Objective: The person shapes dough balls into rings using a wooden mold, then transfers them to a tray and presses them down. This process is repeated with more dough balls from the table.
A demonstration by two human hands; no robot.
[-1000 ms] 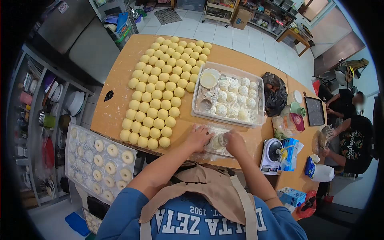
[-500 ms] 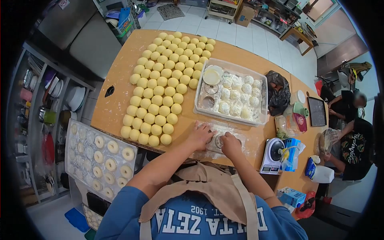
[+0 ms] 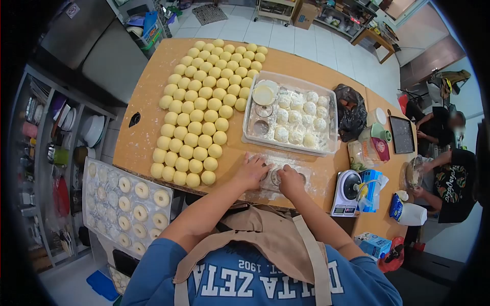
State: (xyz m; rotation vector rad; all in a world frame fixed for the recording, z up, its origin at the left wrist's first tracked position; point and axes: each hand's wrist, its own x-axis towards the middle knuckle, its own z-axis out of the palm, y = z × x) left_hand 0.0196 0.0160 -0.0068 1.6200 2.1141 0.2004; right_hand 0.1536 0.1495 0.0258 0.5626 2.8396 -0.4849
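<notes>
1. Taking the spot between the hands as the middle of the clock: the left hand (image 3: 251, 172) is at about 9 o'clock, laid over the left edge of a floury board (image 3: 293, 162), fingers spread pretty wide.
2. The right hand (image 3: 291, 182) is at around 3 o'clock, fingers curled in close together over a small round piece (image 3: 275, 177). Honestly can't tell if they're pinching it or just pressing on it.
3. That round piece is on the board, smack between the two hands. Too small to say if it's dough, a ring cutter or both.
4. Just past the board, between 12 and 1, there's a clear plastic tub (image 3: 291, 148) with rows of flour-dusted dough balls (image 3: 295, 118) in it, plus a pale bowl (image 3: 263, 95) in its far left corner.
5. A whole pile of yellow dough balls (image 3: 194, 113) covers the table (image 3: 145, 102) at 10 to 11 o'clock, packed in tight rows.
6. Near 9, lower than the table, a tray (image 3: 133, 178) has ring-shaped dough pieces (image 3: 140, 212) on it.
7. Black plastic bag (image 3: 352, 112) at 2, kitchen scale (image 3: 339, 204) between 3 and 4.
8. Way over at 3, a co-worker (image 3: 451, 188) has both hands on a bowl (image 3: 413, 171).
</notes>
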